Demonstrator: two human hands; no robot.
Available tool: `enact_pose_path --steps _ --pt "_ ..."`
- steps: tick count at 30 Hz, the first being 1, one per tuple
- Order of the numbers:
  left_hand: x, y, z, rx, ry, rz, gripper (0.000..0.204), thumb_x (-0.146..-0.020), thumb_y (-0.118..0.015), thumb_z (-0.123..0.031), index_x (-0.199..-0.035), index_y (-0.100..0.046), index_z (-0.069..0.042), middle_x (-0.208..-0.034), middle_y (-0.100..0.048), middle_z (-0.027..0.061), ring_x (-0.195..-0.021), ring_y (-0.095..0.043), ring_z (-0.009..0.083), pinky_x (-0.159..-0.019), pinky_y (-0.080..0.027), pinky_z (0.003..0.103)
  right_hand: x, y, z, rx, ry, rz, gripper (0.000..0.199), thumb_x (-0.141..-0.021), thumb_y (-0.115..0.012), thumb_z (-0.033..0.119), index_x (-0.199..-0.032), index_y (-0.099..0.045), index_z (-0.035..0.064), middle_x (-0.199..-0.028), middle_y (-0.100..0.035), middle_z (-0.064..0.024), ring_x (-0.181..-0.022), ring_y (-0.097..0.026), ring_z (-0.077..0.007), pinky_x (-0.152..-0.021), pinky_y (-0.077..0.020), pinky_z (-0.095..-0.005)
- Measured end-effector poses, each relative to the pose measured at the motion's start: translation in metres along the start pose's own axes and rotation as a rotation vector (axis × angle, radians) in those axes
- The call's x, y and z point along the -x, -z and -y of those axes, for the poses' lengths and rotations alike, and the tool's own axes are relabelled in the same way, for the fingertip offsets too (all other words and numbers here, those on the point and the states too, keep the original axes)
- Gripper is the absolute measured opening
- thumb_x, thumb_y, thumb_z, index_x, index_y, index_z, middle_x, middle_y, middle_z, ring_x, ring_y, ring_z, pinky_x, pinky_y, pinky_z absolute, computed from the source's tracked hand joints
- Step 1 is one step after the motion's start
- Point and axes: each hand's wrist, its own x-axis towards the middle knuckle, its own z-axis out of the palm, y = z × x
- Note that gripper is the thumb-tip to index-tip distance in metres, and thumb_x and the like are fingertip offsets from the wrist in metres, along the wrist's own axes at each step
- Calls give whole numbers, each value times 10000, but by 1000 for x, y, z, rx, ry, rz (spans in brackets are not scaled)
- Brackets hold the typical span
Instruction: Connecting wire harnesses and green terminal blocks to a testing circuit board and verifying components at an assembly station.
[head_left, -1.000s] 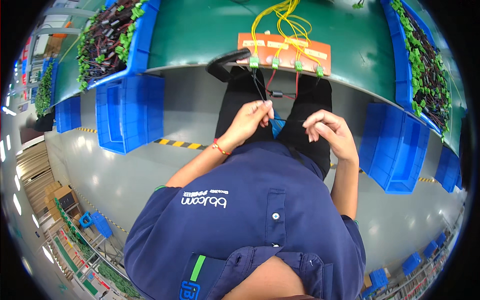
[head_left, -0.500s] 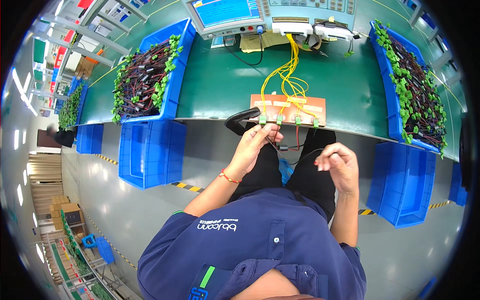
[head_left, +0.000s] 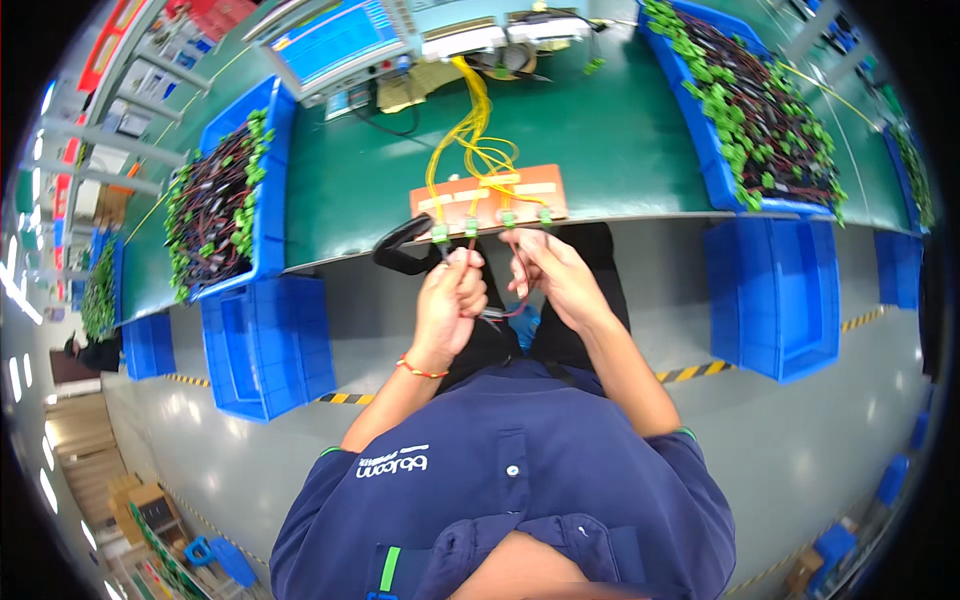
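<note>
Holding both hands up at the bench's near edge: left hand [head_left: 447, 300] fisted around a dark lead, right hand [head_left: 548, 272] pinching its red loop, right under the orange board [head_left: 490, 197], so the green plugs are within reach. Lead runs mostly upright, tip pointing far, toward the board.

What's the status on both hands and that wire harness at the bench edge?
Left hand closed on wire harness, near green connectors. Right hand pinching the red lead. Orange test fixture directly ahead; nothing blocking.
</note>
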Motion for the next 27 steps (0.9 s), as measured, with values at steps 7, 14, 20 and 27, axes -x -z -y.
enact_pose_path --steps 7,14,20,27 --pt "32 -10 1 39 217 96 306 -1070 -401 -307 -918 -512 -66 -576 -229 -73 -473 -201 57 -461 -208 239 27 2 18 115 -117 128 335 -1046 -465 342 -1024 -609 40 -587 -325 82 -497 -307 -36 -523 -400 -249" --pt "31 3 -5 53 185 211 240 -1036 -490 -205 -1063 -576 17 -574 -259 -74 -487 -234 36 -461 -227 218 71 50 165 1047 231 112 236 -902 -691 162 -1109 -681 50 -991 -655 -50 -881 -618 -127 -805 -512 -277" --pt "30 -7 -4 127 262 255 330 -1063 -406 -221 -1115 -583 52 -542 -263 -67 -470 -224 38 -442 -223 223 15 191 269 1781 993 -731 276 -916 -638 154 -1167 -656 40 -996 -663 -82 -853 -614 -172 -808 -480 -311" --pt "40 0 -1 82 201 163 414 -1080 -358 -281 -1104 -592 60 -546 -271 -67 -479 -230 37 -447 -227 219 -5 243 307 1462 171 -508 241 -969 -579 248 -958 -668 24 -728 -567 31 -645 -483 -70 -607 -389 -231"
